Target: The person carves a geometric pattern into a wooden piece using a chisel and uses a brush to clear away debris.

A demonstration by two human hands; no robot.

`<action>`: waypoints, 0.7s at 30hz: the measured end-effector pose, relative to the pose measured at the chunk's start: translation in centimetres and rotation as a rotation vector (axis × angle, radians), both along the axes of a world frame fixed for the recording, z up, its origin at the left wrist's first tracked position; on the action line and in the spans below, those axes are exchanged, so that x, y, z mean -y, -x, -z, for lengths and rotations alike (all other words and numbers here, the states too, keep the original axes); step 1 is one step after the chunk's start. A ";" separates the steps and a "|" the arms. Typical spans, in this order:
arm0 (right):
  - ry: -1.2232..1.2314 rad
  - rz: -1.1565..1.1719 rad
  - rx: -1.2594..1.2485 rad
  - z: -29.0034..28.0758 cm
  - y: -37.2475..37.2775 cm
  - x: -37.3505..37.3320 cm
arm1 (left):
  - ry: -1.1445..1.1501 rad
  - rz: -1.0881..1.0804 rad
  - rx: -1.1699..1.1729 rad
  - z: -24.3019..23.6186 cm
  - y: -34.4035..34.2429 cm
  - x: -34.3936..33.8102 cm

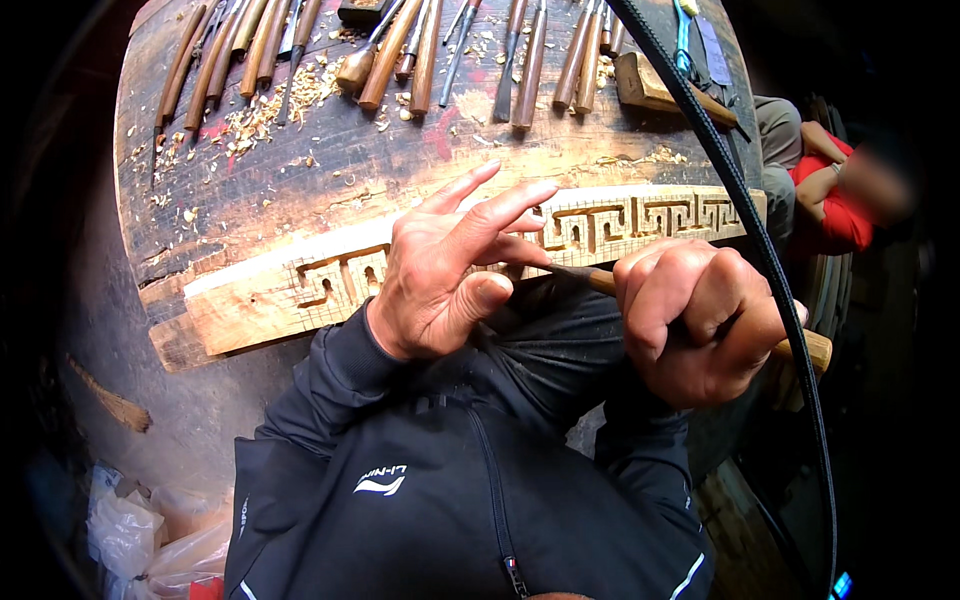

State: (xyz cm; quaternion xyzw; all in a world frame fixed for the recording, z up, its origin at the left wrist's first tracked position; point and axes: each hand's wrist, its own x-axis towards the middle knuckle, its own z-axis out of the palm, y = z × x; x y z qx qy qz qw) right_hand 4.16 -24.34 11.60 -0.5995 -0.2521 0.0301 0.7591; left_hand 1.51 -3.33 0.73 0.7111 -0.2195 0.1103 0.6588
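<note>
My right hand [700, 315] is closed round the wooden handle of a carving chisel [815, 350]. The handle's butt sticks out to the right of the fist, and the dark blade points left. My left hand [445, 265] lies over the middle of a long pale wooden board [250, 300], its fingers stretched out and apart. One of its fingertips reaches the chisel's blade; whether it presses on it I cannot tell. Angular fret patterns are cut into the board, with pencilled grid lines around them. The blade's cutting edge and the carving under my left hand are hidden.
A worn wooden bench [330, 170] bears the board along its near edge. Several wood-handled chisels [400, 55] lie across its far side among wood shavings [285, 100]. A wooden block [645, 85] is at the far right. A black cable [740, 190] hangs down in front. A seated person [845, 195] is beyond.
</note>
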 end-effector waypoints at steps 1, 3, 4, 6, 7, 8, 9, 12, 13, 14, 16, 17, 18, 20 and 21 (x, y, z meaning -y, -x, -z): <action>-0.027 0.006 0.000 0.3 0.0 0.1 | 0.001 -0.001 0.004 0.0 0.0 0.0; 0.022 0.036 -0.030 0.0 0.1 0.2 | -0.001 0.002 -0.002 -0.1 0.0 0.0; 0.098 0.061 -0.061 -0.8 0.2 0.1 | -0.002 0.006 -0.011 -0.1 0.0 0.0; 0.126 0.065 -0.085 -1.0 0.2 0.0 | -0.005 0.011 -0.021 -0.2 0.1 -0.1; 0.079 0.044 -0.080 -0.6 0.1 -0.2 | -0.007 0.011 -0.021 -0.2 0.0 -0.1; 0.044 0.043 -0.086 -0.5 0.2 -0.3 | -0.007 0.011 -0.019 -0.1 0.0 -0.1; 0.010 0.041 -0.092 -0.3 0.2 -0.3 | -0.006 0.010 -0.018 -0.1 0.0 -0.1; 0.020 0.048 -0.117 -0.7 0.3 -0.3 | 0.000 0.003 -0.013 0.1 0.0 0.0; 0.073 0.021 -0.106 -1.2 0.0 -0.2 | 0.003 -0.001 -0.014 0.0 0.1 0.0; 0.082 0.018 -0.098 -1.2 0.0 -0.1 | 0.006 -0.002 -0.018 0.0 0.1 0.0; 0.058 0.041 -0.082 -0.9 0.3 -0.1 | 0.015 0.003 -0.025 -0.2 0.1 0.1; 0.051 0.044 -0.078 -0.8 0.4 0.0 | 0.017 0.008 -0.028 -0.2 0.1 0.1; 0.042 0.045 -0.074 -0.6 0.4 0.1 | 0.018 0.010 -0.031 -0.3 0.1 0.0; 0.067 0.013 -0.074 -0.7 0.3 0.4 | 0.017 0.017 -0.028 -0.3 0.1 -0.1; 0.073 0.000 -0.077 -0.7 0.3 0.4 | 0.016 0.023 -0.026 -0.3 0.1 -0.1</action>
